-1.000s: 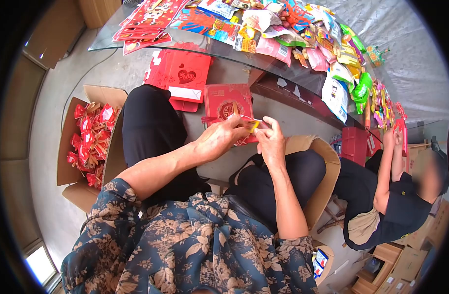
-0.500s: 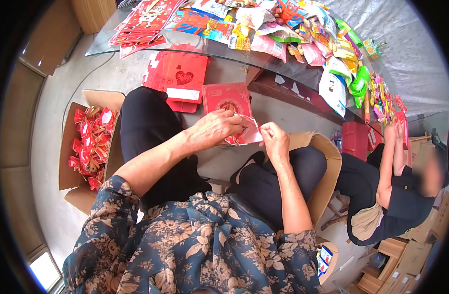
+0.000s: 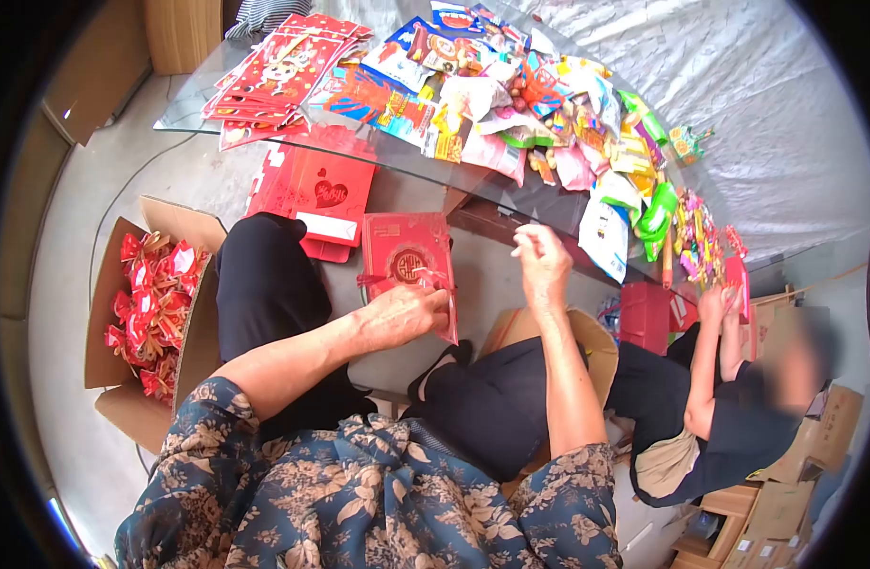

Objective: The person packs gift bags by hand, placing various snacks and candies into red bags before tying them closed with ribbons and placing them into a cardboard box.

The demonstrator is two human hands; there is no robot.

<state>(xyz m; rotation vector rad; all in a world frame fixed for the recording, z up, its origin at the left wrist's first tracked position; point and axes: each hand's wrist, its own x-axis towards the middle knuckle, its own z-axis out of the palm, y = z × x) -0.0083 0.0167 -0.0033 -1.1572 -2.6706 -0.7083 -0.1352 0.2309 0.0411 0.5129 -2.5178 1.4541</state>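
Note:
My left hand [image 3: 407, 316] is closed on a small red packet [image 3: 449, 308], its fingers pinched at the packet's upper part. Just beyond it is a red box [image 3: 407, 248] with a round gold emblem on its front. My right hand [image 3: 545, 267] is raised to the right, near the edge of the glass table, with its fingers curled and the thumb close to them. Whether anything small is between those fingers cannot be made out.
A glass table [image 3: 184, 112] bears red printed bags [image 3: 288, 62] and heaped snack packets [image 3: 473, 95]. A cardboard box [image 3: 203, 327] of red wrapped bundles [image 3: 155, 303] stands at left. At right sits a co-worker [image 3: 729, 408], hands at a red packet.
My right hand has let go of the red-and-white packet and moved up and away. My left hand has moved lower with the packet. The whole view has shifted.

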